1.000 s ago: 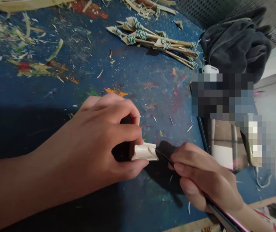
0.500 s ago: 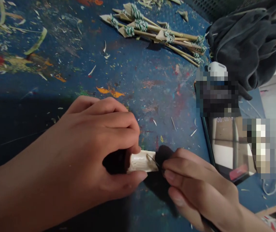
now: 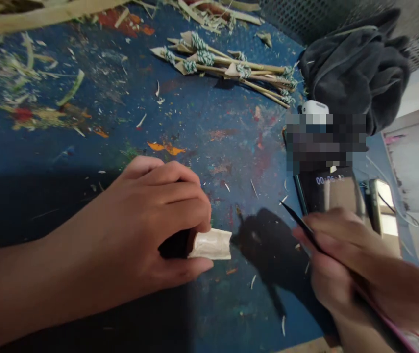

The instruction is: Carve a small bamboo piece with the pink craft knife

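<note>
My left hand [image 3: 146, 225] is closed on a short pale piece of folded leaf [image 3: 212, 243], pressing it to the blue paint-stained table [image 3: 194, 127]. My right hand [image 3: 349, 264] is closed on a thin dark knife [image 3: 299, 223] with a pinkish handle; its tip points up and left. The blade is well clear of the leaf piece, to its right. The right hand is blurred by motion.
A bundle of thin sticks with green-white twine bindings [image 3: 227, 68] lies at the back. A dark cloth [image 3: 356, 63] sits at the back right, a phone [image 3: 334, 189] beside my right hand. Leaf scraps [image 3: 25, 59] litter the far left. The table's edge runs at the lower right.
The knife tip was on the end of the leaf piece; my right hand has since pulled it away to the right. The left hand keeps its hold.
</note>
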Motion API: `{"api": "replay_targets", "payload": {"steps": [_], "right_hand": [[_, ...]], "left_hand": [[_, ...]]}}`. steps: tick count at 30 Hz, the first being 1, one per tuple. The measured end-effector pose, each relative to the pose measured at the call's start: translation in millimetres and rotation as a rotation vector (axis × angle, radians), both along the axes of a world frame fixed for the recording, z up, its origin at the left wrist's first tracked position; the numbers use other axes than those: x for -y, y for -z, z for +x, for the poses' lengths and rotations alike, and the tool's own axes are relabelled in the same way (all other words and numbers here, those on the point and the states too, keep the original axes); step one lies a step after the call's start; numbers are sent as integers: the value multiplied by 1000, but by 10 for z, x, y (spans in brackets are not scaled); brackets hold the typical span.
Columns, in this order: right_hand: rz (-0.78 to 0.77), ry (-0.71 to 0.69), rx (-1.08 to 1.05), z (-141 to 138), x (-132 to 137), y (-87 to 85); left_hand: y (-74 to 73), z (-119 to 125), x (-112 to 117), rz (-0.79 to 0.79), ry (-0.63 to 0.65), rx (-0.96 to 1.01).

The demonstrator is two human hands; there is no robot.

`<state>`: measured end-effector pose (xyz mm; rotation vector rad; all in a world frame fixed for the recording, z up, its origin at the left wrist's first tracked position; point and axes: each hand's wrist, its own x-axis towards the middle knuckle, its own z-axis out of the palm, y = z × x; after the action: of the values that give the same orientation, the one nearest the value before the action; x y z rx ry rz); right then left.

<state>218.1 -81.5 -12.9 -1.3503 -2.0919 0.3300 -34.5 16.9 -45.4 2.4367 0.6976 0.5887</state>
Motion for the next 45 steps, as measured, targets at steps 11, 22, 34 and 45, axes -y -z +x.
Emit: {"api": "replay_targets", "payload": {"steps": [11, 22, 34, 45], "right_hand": [[-51, -104, -91, -341, -95, -25], [420, 114, 289, -966, -136, 4], [135, -93, 126, -1191, -85, -24], [442, -340, 2, -1471, 130, 128]], "left_hand": [[-183, 19, 32, -667, 181, 184], [-370, 160, 228, -737, -154, 316], [-482, 68, 226, -654, -189, 380], [-406, 175, 286, -986, 2, 482]]}}
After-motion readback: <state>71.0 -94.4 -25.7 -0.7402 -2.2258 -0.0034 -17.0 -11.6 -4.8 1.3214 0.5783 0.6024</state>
